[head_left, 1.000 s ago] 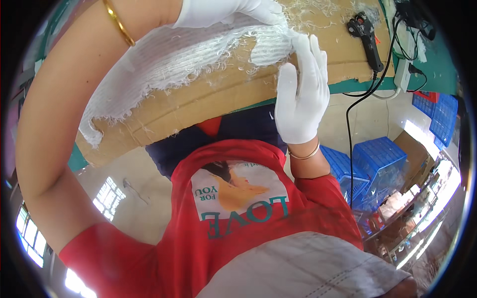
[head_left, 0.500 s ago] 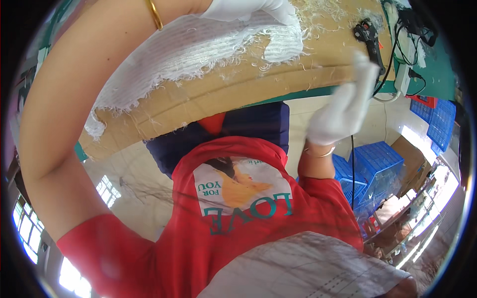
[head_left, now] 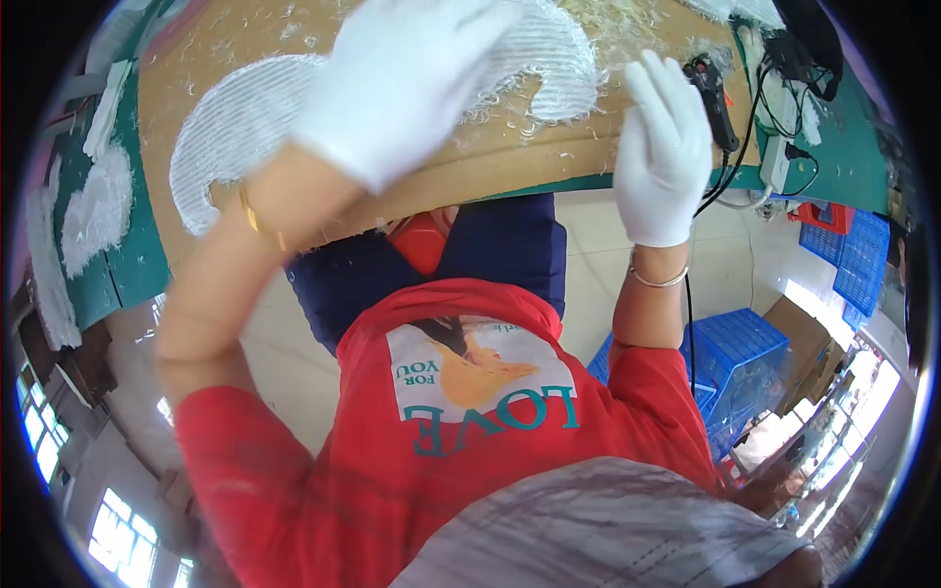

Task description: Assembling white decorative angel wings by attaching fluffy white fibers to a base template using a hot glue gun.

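Observation:
A white ribbed fabric piece [head_left: 240, 108] with curved, hooked ends and frayed edges lies across a brown cardboard sheet [head_left: 549, 157]. My left hand [head_left: 407, 83], in a white glove, reaches over its middle with the fingers stretched out. The hand is blurred and hides part of the fabric; whether it touches it I cannot tell. My right hand [head_left: 665, 152], gloved too, is raised by the cardboard's front edge, fingers up and nothing in it. Close beside it, a black hand-held tool [head_left: 718, 103] with a cord lies on the cardboard.
Loose white threads lie about the cardboard. A white power strip [head_left: 779, 147] with black cables sits on the green table [head_left: 853, 162] at right. More white frayed pieces [head_left: 98, 211] lie at left. Blue plastic crates [head_left: 740, 343] stand on the floor at right.
My left hand has swung from the fabric's far edge back over its middle, baring its left end, which now lies flatter. My right hand has shifted slightly and its fingers now show apart.

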The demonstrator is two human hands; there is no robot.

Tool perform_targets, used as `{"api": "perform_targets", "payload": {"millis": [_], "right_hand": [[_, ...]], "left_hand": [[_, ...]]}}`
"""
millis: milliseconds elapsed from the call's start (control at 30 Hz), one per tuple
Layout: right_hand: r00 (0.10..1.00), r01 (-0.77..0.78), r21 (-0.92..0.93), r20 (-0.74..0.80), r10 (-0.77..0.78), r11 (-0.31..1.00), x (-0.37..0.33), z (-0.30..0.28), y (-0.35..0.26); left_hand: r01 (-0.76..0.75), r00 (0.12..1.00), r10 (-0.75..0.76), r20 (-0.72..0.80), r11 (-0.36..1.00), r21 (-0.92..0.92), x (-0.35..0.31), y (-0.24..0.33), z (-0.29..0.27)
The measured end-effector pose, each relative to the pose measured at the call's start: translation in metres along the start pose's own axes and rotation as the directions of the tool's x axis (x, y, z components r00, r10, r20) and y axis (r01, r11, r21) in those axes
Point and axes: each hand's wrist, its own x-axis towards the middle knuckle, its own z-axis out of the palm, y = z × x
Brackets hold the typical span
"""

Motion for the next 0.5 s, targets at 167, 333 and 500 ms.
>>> {"api": "perform_targets", "payload": {"millis": [167, 333, 500], "right_hand": [[0.977, 0.165, 0.025, 0.134, -0.167, 0.986, 0.018, 0.005, 0.001], [0.949, 0.171, 0.045, 0.263, -0.177, 0.984, 0.033, -0.001, 0.009], [0.946, 0.193, -0.038, 0.272, -0.175, 0.981, 0.039, -0.011, 0.008]], "left_hand": [[0.431, 0.857, -0.476, 0.197, 0.872, 0.231, -0.036, 0.073, 0.034], [0.587, 0.78, -0.624, -0.053, 0.699, 0.408, -0.029, 0.077, 0.069], [0.477, 0.856, -0.514, -0.059, 0.742, 0.471, -0.04, 0.063, 0.073]]}}
